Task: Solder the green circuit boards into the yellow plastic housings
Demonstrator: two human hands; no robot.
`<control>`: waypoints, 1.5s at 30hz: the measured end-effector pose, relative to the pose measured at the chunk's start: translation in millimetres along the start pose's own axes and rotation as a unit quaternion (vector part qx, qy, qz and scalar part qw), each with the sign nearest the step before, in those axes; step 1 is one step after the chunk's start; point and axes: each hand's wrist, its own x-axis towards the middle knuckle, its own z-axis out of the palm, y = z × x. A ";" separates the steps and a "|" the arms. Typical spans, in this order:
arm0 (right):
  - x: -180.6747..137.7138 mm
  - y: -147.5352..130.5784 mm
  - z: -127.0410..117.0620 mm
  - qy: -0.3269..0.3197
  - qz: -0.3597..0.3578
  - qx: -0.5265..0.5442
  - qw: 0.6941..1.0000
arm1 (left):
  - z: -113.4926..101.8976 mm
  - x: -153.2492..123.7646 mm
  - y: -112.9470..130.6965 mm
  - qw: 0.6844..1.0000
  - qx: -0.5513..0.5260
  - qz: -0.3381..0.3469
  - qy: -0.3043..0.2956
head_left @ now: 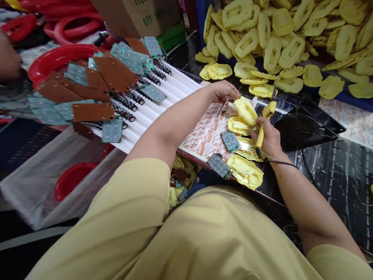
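Note:
My left hand (224, 91) reaches across the bench, its fingertips closed at the upper end of a yellow plastic shell (245, 111). My right hand (269, 136) is wrapped round a yellow pistol-shaped tool (260, 136) with a black cord at its lower end; what kind of tool is unclear. Its fingertips come close to the shell's lower end. Beneath and nearer me lie more yellow shells, among them an open one (246, 171) with its hollow side up. Two green-grey circuit boards, one farther (230, 140) and one nearer (220, 165), lie beside them.
Yellow shells (271, 42) are heaped at the back right. A black fan (303, 126) stands right of my hands. Boards with wires and small round black parts (113, 77) cover a white ridged sheet (183, 83). Red rings and a cardboard box (142, 15) stand behind.

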 end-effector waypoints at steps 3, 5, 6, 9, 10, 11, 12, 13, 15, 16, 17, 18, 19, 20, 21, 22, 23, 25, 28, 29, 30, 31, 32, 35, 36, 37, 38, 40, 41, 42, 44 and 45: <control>-1.6 -3.5 -1.5 -0.004 0.005 -0.015 1.000 | -3.2 -1.1 4.4 0.999 -0.019 0.031 0.000; -2.3 -5.4 -3.2 -0.010 0.007 -0.027 1.000 | -10.3 -3.7 12.7 0.998 -0.015 0.065 0.004; -2.5 -6.3 -4.1 -0.013 0.009 -0.032 0.999 | -15.4 -5.8 18.5 0.997 -0.005 0.079 0.008; -2.8 -9.5 -7.0 -0.024 0.015 -0.048 0.998 | -32.4 -16.0 38.7 0.990 0.072 0.102 0.065; -2.9 -10.8 -8.2 -0.028 0.017 -0.055 0.998 | -36.7 -20.4 44.7 0.981 0.118 0.116 0.099; -3.1 -12.2 -9.5 -0.033 0.019 -0.061 0.997 | -39.2 -25.2 49.5 0.968 0.173 0.130 0.130; -3.3 -13.7 -11.0 -0.038 0.020 -0.068 0.997 | -39.5 -30.4 52.6 0.950 0.232 0.142 0.154; -3.7 -15.2 -12.8 -0.044 0.021 -0.076 0.996 | -37.2 -36.0 53.8 0.930 0.292 0.149 0.165; -4.9 -18.5 -17.0 -0.055 0.025 -0.092 0.994 | -24.4 -48.6 50.6 0.897 0.387 0.150 0.154; -6.1 -20.2 -19.4 -0.061 0.027 -0.100 0.993 | -14.8 -55.6 46.6 0.888 0.413 0.150 0.137; -7.8 -22.0 -22.1 -0.067 0.030 -0.109 0.991 | -4.0 -62.9 41.7 0.884 0.426 0.152 0.115; -10.2 -24.0 -25.0 -0.073 0.031 -0.117 0.990 | 7.3 -70.4 36.3 0.884 0.433 0.156 0.087; -13.5 -26.2 -28.1 -0.080 0.032 -0.124 0.989 | 18.2 -77.6 31.0 0.886 0.433 0.158 0.052; -17.5 -28.5 -31.3 -0.086 0.033 -0.130 0.987 | 28.2 -84.4 26.1 0.889 0.429 0.158 0.016; -22.4 -30.9 -34.7 -0.092 0.035 -0.135 0.986 | 36.9 -90.4 21.8 0.892 0.424 0.155 -0.015; -27.9 -33.3 -38.2 -0.098 0.036 -0.140 0.985 | 44.2 -95.3 18.4 0.896 0.416 0.152 -0.038; -33.7 -35.7 -41.7 -0.101 0.035 -0.149 0.983 | 50.2 -99.1 15.5 0.900 0.406 0.153 -0.052; -45.5 -39.4 -48.9 -0.096 0.020 -0.168 0.981 | 59.0 -103.4 11.2 0.907 0.384 0.160 -0.062; -61.0 -41.3 -61.1 -0.039 -0.026 -0.173 0.984 | 68.6 -104.0 4.9 0.918 0.351 0.167 -0.076; -65.5 -41.0 -65.7 -0.008 -0.042 -0.163 0.986 | 71.4 -103.5 2.5 0.923 0.338 0.167 -0.078; -69.9 -40.4 -70.7 0.021 -0.055 -0.151 0.987 | 74.2 -102.9 0.0 0.927 0.326 0.167 -0.080; -74.2 -39.8 -75.9 0.043 -0.068 -0.142 0.987 | 76.7 -102.4 -2.5 0.930 0.315 0.168 -0.082; -78.7 -39.2 -81.3 0.057 -0.082 -0.136 0.986 | 79.0 -102.0 -4.7 0.932 0.308 0.169 -0.085; -92.1 -39.8 -97.0 0.063 -0.137 -0.126 0.980 | 83.5 -102.2 -8.4 0.931 0.310 0.166 -0.095; -96.6 -40.8 -101.9 0.057 -0.155 -0.119 0.979 | 84.2 -102.8 -8.5 0.930 0.316 0.159 -0.100; -100.9 -42.0 -106.6 0.051 -0.172 -0.109 0.978 | 84.8 -103.7 -8.0 0.928 0.324 0.153 -0.103; -105.1 -43.1 -111.1 0.047 -0.188 -0.102 0.976 | 85.3 -105.0 -7.1 0.926 0.330 0.148 -0.106; -112.9 -44.7 -119.4 0.077 -0.217 -0.117 0.966 | 86.8 -108.1 -4.5 0.923 0.338 0.149 -0.104; -116.7 -44.9 -122.8 0.111 -0.229 -0.138 0.957 | 88.0 -109.7 -3.1 0.923 0.339 0.154 -0.101; -120.4 -44.6 -125.5 0.149 -0.230 -0.162 0.948 | 89.4 -111.1 -1.7 0.923 0.337 0.158 -0.098; -127.8 -42.8 -127.8 0.199 -0.191 -0.188 0.943 | 92.5 -112.4 0.4 0.923 0.337 0.159 -0.093; -131.3 -41.5 -127.2 0.206 -0.162 -0.176 0.949 | 94.0 -112.1 0.9 0.923 0.339 0.156 -0.092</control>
